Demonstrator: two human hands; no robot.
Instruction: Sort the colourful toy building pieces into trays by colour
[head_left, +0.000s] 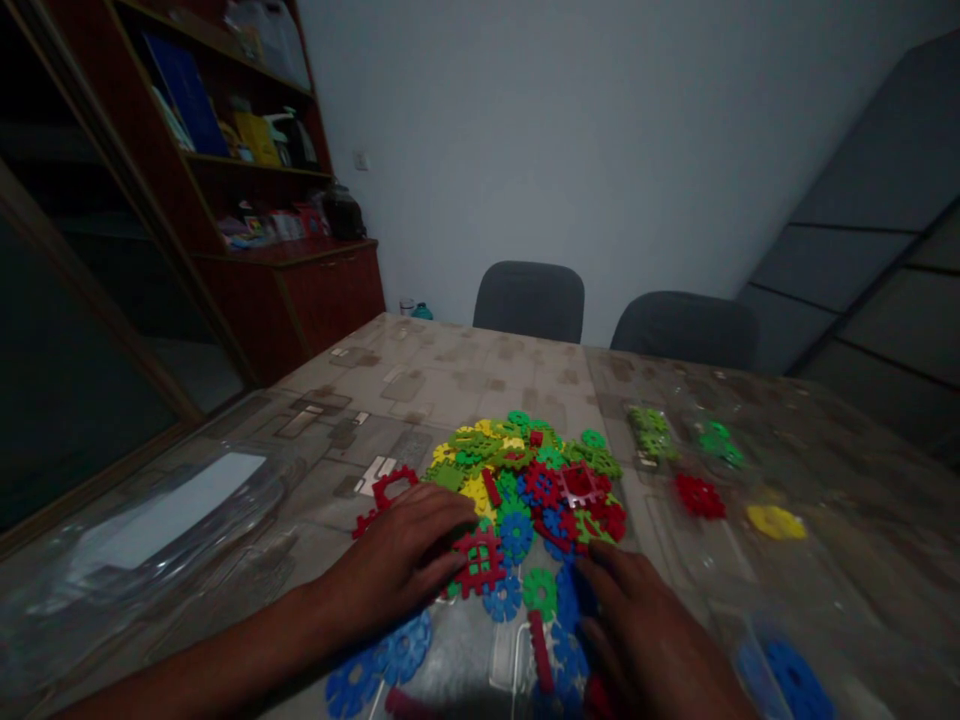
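Plastic pieces (517, 537), too jumbled to count, lie heaped on one table (442, 360) between left hand (405, 545) and right hand (637, 610), fingers bent; whether they grip any cannot be told. Five single-colour groups (700, 497) sit rightward, two chairs (529, 298) beyond.

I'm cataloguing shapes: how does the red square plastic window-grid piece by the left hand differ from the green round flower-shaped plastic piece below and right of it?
The red window-grid piece is square; the green flower-shaped piece is round. The red piece looks larger than the green piece. Both have notched edges.
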